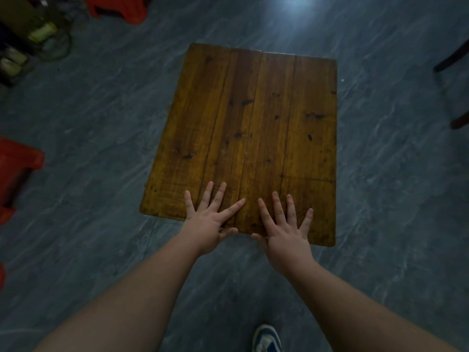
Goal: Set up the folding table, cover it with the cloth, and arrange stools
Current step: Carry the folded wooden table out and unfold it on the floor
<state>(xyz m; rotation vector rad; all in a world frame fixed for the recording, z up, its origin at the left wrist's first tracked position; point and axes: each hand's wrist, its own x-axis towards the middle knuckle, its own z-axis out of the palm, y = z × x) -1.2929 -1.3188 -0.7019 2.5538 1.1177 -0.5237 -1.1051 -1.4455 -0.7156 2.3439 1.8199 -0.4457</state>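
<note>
We look down at a brown wooden table top [248,138] made of long boards, and it sits in the middle of our view, over a grey floor [393,199] with pale streaks. We cannot see any legs under it. Our left hand [205,222] lies flat on the near edge of the table, at about 7 o'clock from the table's middle. Its fingers are straight and spread wide, and they grasp nothing. The thumb pokes out past the edge, toward the other hand. Our right hand [286,232] lies flat just beside it, at about 5 o'clock from the table's middle, and its fingers are straight and spread too, holding nothing. Both palms hang a little over the near edge. A red stool [17,171] stands at 9 o'clock, well apart from the table. Another red stool [119,8] is at 11 o'clock, far back. Some dim clutter [33,39] lies near it, at 10 o'clock, too dark to tell. Dark chair legs [454,59] show at 2 o'clock. A blue and white shoe [266,339] is at 6 o'clock, on the floor. A bright spot of light [302,6] shines on the floor at 12 o'clock.
</note>
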